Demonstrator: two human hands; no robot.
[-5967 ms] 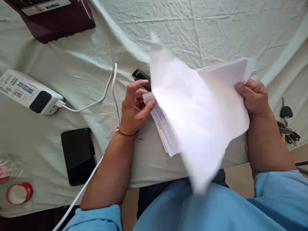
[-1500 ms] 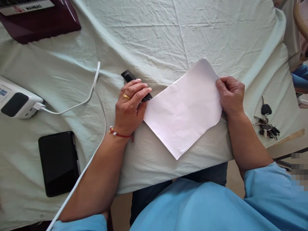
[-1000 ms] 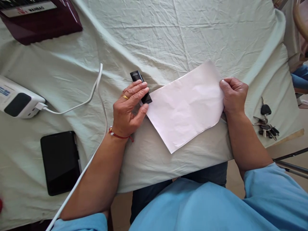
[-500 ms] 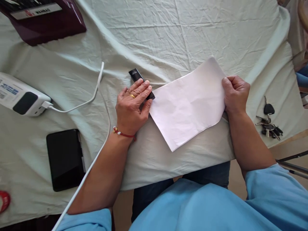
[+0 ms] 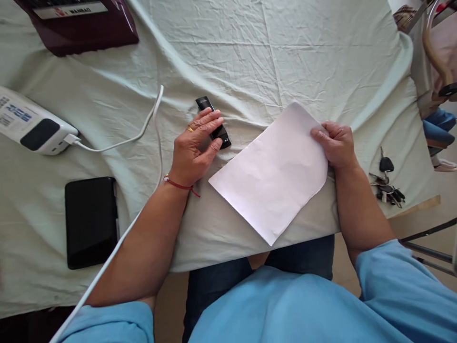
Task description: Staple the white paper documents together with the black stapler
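Observation:
A small black stapler (image 5: 223, 137) lies slantwise on the cloth, its front end toward the paper. Across its middle rest the fingers of my left hand (image 5: 193, 150), with the thumb along the near side. White paper sheets (image 5: 273, 174), stacked together, spread to the right of the stapler with a gap between. My right hand (image 5: 337, 143) pinches their right edge, thumb on top and the other fingers curled underneath. The paper's near corner reaches the table's front edge. My left palm and fingertips hide part of the stapler.
At left lie a black phone (image 5: 91, 221) and a white power bank (image 5: 39, 121) with a white cable (image 5: 117, 148) running over my left forearm. A maroon box (image 5: 85, 28) stands at the far left. Keys (image 5: 389, 193) lie right of my right arm on the pale tablecloth (image 5: 228, 52).
The paper has come away from the stapler, moving right and toward me, and its left corner has turned nearer my body. My left hand stays on the stapler; the whole view has shifted slightly.

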